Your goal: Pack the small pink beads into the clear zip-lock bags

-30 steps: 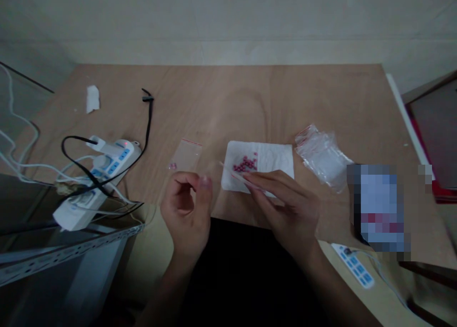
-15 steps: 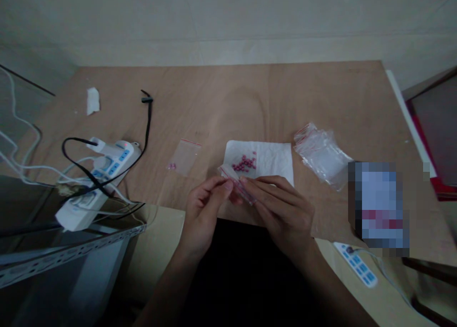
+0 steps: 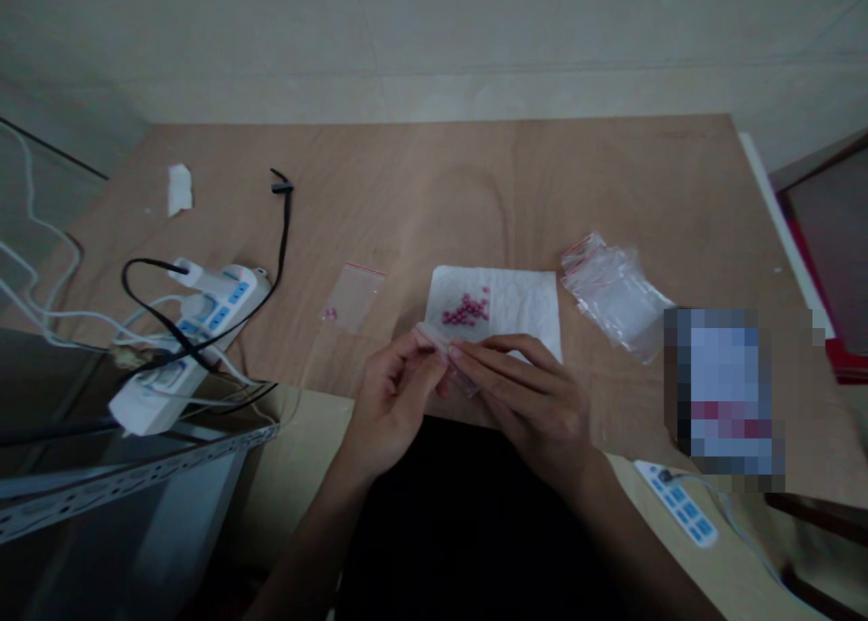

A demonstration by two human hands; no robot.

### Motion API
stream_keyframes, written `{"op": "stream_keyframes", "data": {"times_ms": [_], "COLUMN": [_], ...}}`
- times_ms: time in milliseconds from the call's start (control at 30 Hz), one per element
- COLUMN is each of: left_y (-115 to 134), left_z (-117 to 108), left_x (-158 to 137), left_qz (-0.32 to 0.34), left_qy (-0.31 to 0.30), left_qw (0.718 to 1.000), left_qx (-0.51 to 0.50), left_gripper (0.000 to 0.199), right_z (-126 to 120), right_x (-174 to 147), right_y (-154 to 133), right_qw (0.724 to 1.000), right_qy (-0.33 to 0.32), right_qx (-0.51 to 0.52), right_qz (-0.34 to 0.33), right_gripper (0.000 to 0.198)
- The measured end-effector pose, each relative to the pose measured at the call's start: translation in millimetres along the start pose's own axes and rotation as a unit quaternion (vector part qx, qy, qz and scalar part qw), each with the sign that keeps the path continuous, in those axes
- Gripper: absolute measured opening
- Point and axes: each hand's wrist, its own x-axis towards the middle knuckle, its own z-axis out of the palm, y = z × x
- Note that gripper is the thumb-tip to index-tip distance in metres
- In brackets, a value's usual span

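Between both hands, at the near edge of the table, is a small clear zip bag (image 3: 435, 337) with a red strip along its top. My left hand (image 3: 398, 404) pinches one side of it between thumb and fingers. My right hand (image 3: 533, 395) grips the other side, its fingers covering much of the bag. Just beyond my hands, a pile of small pink beads or pills (image 3: 467, 309) lies on a white paper sheet (image 3: 522, 296). Left of the paper, another zip bag (image 3: 356, 296) lies flat with a few pink pieces (image 3: 329, 314) in its lower corner.
A stack of zip bags (image 3: 614, 286) lies right of the paper, beside a blurred-out object (image 3: 725, 377). On the left are a power strip (image 3: 221, 309) with tangled cables and a white scrap (image 3: 180, 189). Another power strip (image 3: 678, 505) lies below the table edge.
My fingers have shifted slightly on the zip bag, and the two hands are a little closer together at its top. The view has moved slightly; the other things lie as before.
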Motion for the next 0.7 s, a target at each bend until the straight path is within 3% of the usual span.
{"op": "stream_keyframes", "data": {"times_ms": [267,367,533,600,700], "left_y": [-3.9,-3.7,3.9,5.7,6.5], "left_z": [1.9,1.4,0.2,-0.5,0.6], "left_x": [-0.6,-2.3,-8.3,-9.5,-9.3], "left_qz": [-0.002,0.008,0.043,0.056,0.084], "left_qy": [-0.012,-0.018,-0.057,-0.065,-0.072], "left_qw": [0.999,0.997,0.982,0.973,0.956], "left_qx": [0.047,0.079,0.176,0.213,0.273], "left_gripper": [0.026,0.024,0.023,0.024,0.024], "right_z": [0.7,0.3,-0.1,-1.0,-2.6], "right_x": [-1.0,5.7,14.6,15.2,14.5], "right_y": [1.1,-6.0,-11.3,-11.1,-13.1], "right_qw": [1.000,0.992,0.948,0.941,0.957], "right_qy": [-0.012,-0.005,0.009,-0.013,-0.046], "right_qx": [0.008,0.098,0.212,0.223,0.164], "right_qz": [0.010,0.073,0.236,0.255,0.237], "right_gripper": [0.038,0.030,0.011,0.011,0.014]}}
